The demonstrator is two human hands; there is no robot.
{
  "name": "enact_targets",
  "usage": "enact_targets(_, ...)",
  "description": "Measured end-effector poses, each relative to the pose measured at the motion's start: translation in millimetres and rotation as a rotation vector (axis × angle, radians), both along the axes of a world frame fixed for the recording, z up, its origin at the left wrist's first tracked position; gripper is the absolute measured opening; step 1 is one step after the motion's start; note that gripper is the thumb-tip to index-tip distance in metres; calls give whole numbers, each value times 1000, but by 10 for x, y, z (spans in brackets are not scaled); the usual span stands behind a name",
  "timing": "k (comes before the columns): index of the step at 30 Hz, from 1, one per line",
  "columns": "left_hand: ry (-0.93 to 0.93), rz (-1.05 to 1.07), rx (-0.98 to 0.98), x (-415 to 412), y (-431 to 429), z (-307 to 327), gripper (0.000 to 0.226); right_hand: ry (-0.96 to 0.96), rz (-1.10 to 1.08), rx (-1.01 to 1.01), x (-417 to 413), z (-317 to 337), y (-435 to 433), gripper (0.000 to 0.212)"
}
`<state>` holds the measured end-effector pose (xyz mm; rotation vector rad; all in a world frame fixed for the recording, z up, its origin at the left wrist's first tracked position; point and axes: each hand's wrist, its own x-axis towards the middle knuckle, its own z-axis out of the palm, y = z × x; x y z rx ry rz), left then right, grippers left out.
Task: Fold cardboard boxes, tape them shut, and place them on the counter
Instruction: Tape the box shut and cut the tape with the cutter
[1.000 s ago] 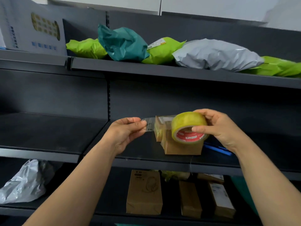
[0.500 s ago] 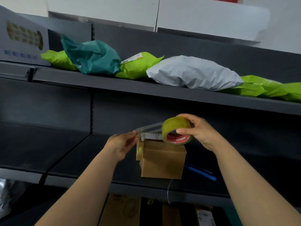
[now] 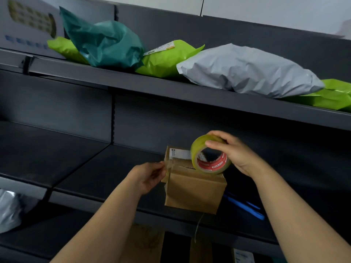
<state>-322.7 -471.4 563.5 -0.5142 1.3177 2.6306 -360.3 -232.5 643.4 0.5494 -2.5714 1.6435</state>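
A small brown cardboard box [image 3: 193, 192] stands on the dark middle shelf [image 3: 106, 179], near its front edge, with a white label on its far flap. My right hand [image 3: 233, 152] grips a yellowish tape roll [image 3: 209, 156] with a red core, held just above the box's top right. My left hand [image 3: 148, 175] pinches the free end of the clear tape at the box's upper left corner. The strip runs across the box top between my hands.
The upper shelf [image 3: 171, 86] carries a teal bag [image 3: 106, 40], green mailers [image 3: 167, 57] and a grey mailer [image 3: 247, 71]. A blue tool [image 3: 245, 205] lies right of the box. More brown boxes [image 3: 144, 243] sit on the shelf below. A grey bag [image 3: 9, 211] lies at lower left.
Both hands have lowered the stretched tape toward the box top. My left hand has moved to the box's left corner, and the roll now sits low over the box.
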Motion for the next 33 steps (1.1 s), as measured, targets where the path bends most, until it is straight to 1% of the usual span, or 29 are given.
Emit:
enact_targets(3,-13,-4,10,-12,26,-51,12,-11,-3,9,-29,15,-21,35)
enact_targets(6,-9,-28,35,-19,107,-77,7,-30,-9,-22,-11,7,0,40)
enact_targets(9,6,-19,38,-68,152,-109,5,-33,-16,-20,4,-8,5,56)
enact_targets(11,21,-17,-16,-92,156,-131,7,-30,-13,0,7,-12,3,58)
enact_targets(15,51,-26,-130,-116,163,-173,16,-32,-14,17,4,-16,8,40)
enact_targets(18,72,-36,-235,-122,178,-187,23,-44,-17,25,9,-14,-3,36)
enact_targets(19,69,-38,-286,-119,194,-203,23,-46,-20,24,9,-14,-5,38)
enact_targets(22,36,-32,-453,-72,251,-291,16,-44,-21,33,22,-3,-20,54)
enact_targets(24,57,-14,-511,-51,267,-305,15,-40,-17,38,17,-3,-19,56)
enact_targets(26,135,5,-537,-44,280,-274,18,-45,-17,26,19,-9,-11,53)
enact_targets(29,227,-9,-589,-44,321,-230,25,-50,-32,17,20,-21,-2,56)
enact_targets(31,223,-39,-600,-46,348,-261,22,-48,-36,12,28,-20,-6,53)
enact_targets(33,182,-55,-570,-41,348,-298,20,-48,-31,6,26,-17,-11,46)
